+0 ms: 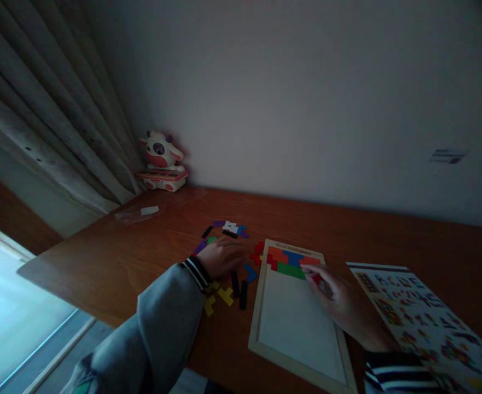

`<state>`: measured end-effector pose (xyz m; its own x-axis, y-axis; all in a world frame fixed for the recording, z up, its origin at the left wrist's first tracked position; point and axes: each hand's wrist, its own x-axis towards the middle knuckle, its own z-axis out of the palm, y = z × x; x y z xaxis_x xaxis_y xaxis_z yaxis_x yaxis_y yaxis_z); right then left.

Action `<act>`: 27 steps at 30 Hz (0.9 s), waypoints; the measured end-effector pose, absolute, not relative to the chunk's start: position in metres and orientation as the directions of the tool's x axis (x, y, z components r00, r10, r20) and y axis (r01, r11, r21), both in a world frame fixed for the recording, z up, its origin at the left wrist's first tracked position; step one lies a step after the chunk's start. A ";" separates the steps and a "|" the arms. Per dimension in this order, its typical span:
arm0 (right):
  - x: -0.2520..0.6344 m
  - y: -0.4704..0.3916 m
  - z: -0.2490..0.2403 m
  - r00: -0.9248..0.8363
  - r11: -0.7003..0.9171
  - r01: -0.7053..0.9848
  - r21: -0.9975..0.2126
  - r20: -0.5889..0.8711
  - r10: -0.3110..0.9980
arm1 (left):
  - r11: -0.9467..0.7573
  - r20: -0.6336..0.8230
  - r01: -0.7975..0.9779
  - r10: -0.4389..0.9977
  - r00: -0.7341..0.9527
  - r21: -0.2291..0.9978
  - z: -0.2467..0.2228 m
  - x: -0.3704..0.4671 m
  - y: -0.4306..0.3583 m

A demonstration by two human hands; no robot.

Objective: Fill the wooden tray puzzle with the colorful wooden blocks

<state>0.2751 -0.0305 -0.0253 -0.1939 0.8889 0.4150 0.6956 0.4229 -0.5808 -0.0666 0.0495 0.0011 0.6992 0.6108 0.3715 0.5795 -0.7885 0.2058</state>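
Note:
My left hand [223,257] rests palm down over the loose coloured puzzle pieces, its fingers stretched out; what lies beneath the palm is hidden. A wooden puzzle board [254,340] with a pale inside lies to its right. Across the board's top sit orange, red and blue pieces, with a green piece [290,270] below them. Over the board's upper right side, my right hand [336,298] is closed in a pinch on a red puzzle piece [317,278], partly covered by the fingers. A blue piece [250,272] and yellow piece [225,296] lie near my left hand.
Black bars [243,295], purple and white pieces [230,226] lie scattered on the wooden table [162,241]. A printed pattern sheet [423,312] lies at right. A cow-shaped toy [161,158] stands at the back left by the curtain [60,104], near a clear plastic bag [132,216].

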 end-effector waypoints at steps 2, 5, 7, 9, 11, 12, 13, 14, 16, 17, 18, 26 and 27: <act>0.275 -0.031 -0.024 -0.186 0.421 0.697 -0.580 0.421 0.888 | -0.801 0.347 0.570 0.596 0.724 0.185 0.003 -0.046 0.056; 0.275 -0.032 -0.020 -0.164 0.416 0.703 -0.576 0.438 0.884 | -0.816 0.330 0.541 0.578 0.747 0.205 0.002 -0.022 0.063; 0.274 -0.034 -0.016 -0.153 0.408 0.708 -0.576 0.440 0.885 | -0.828 0.322 0.514 0.561 0.763 0.226 -0.002 -0.017 0.065; 0.272 -0.034 -0.013 -0.146 0.405 0.709 -0.577 0.442 0.885 | -0.836 0.323 0.493 0.548 0.772 0.240 -0.008 -0.020 0.067; 0.271 -0.034 -0.012 -0.148 0.409 0.708 -0.575 0.445 0.883 | -0.837 0.334 0.491 0.546 0.768 0.240 -0.014 -0.027 0.070; 0.271 -0.034 -0.012 -0.151 0.412 0.709 -0.573 0.447 0.882 | -0.835 0.342 0.498 0.551 0.761 0.235 -0.016 -0.030 0.071; 0.271 -0.034 -0.012 -0.152 0.414 0.710 -0.569 0.450 0.880 | -0.831 0.350 0.510 0.557 0.753 0.225 -0.019 -0.034 0.072; 0.271 -0.034 -0.012 -0.153 0.415 0.712 -0.567 0.452 0.879 | -0.826 0.357 0.523 0.562 0.746 0.210 -0.020 -0.036 0.073; 0.272 -0.034 -0.012 -0.155 0.418 0.712 -0.564 0.454 0.877 | -0.819 0.373 0.547 0.568 0.734 0.171 -0.022 -0.039 0.073; 0.272 -0.034 -0.012 -0.157 0.419 0.713 -0.563 0.454 0.877 | -0.817 0.384 0.556 0.567 0.729 0.150 -0.022 -0.039 0.072; 0.272 -0.034 -0.012 -0.158 0.418 0.713 -0.562 0.452 0.878 | -0.820 0.392 0.558 0.559 0.730 0.130 -0.022 -0.038 0.071; 0.274 -0.032 -0.014 -0.162 0.398 0.743 -0.538 0.432 0.887 | -0.870 0.386 0.490 0.472 0.792 0.057 -0.021 -0.033 0.066; 0.276 -0.030 -0.015 -0.158 0.397 0.756 -0.521 0.443 0.883 | -0.859 0.390 0.510 0.488 0.781 0.054 -0.021 -0.034 0.066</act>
